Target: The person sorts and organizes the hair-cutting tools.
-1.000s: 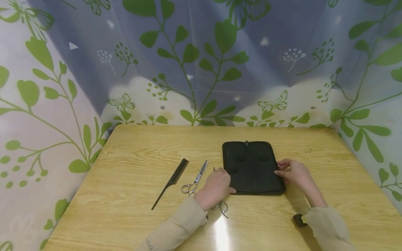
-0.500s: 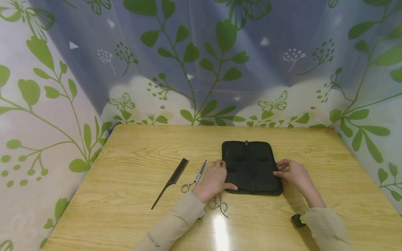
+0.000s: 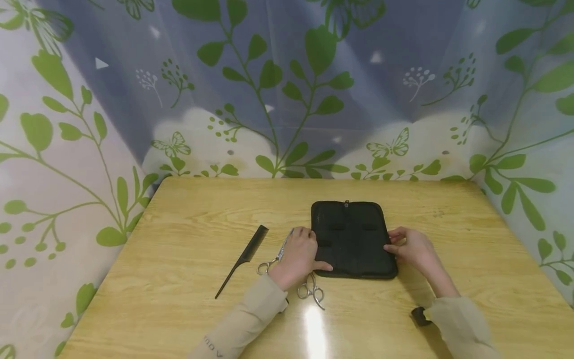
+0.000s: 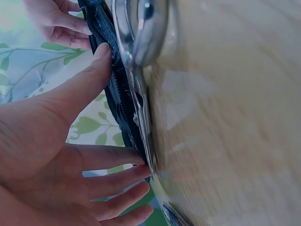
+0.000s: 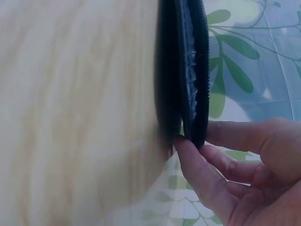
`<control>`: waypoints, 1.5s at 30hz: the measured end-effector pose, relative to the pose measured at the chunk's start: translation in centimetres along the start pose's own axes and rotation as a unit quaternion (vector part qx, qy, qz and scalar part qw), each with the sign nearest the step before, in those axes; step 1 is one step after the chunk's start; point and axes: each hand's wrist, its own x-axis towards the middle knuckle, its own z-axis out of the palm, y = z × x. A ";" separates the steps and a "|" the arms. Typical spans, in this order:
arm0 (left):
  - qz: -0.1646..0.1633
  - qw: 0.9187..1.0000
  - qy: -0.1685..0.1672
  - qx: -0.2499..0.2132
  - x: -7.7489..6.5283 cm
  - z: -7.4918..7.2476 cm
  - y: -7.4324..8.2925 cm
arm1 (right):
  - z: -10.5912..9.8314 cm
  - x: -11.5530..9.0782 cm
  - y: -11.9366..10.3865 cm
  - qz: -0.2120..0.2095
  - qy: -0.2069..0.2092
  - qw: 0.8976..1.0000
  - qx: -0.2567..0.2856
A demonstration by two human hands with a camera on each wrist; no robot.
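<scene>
A black zippered case [image 3: 358, 244] lies spread flat on the table. My right hand [image 3: 414, 249] pinches its right edge, and in the right wrist view the thumb and fingers [image 5: 230, 136] close on the zipper-lined rim. My left hand [image 3: 296, 254] touches the case's left side and near-left corner with fairly straight fingers and thumb [image 4: 89, 77]. Under that hand lies a pair of scissors [image 3: 311, 293], its blades hidden from the head view; the left wrist view has these scissors [image 4: 138, 89] beside the case. Left of the hand, a second pair of scissors [image 3: 263, 268] is partly covered.
A black rat-tail comb [image 3: 244, 257] lies left of the scissors on the wooden table [image 3: 179, 239]. Leaf-printed cloth [image 3: 278, 99] hangs behind the table and at both sides. Beige sleeves [image 3: 244, 319] cover both forearms.
The case has slid slightly left, with both hands moving along. My left hand now covers more of the left scissors, and the other pair's handles show more fully.
</scene>
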 end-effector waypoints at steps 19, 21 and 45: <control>-0.010 0.999 -0.008 -0.047 -1.5 -0.1 -2.2 | 1.8 -0.2 -1.5 -0.004 0.000 1.000 0.022; -0.008 0.999 -0.006 -0.050 -1.7 0.0 -2.5 | 1.9 -0.1 -1.8 -0.009 -0.001 1.000 0.021; -0.025 0.994 0.013 -0.106 -3.9 0.0 -4.9 | 3.7 -0.1 -4.7 -0.043 -0.012 0.998 -0.038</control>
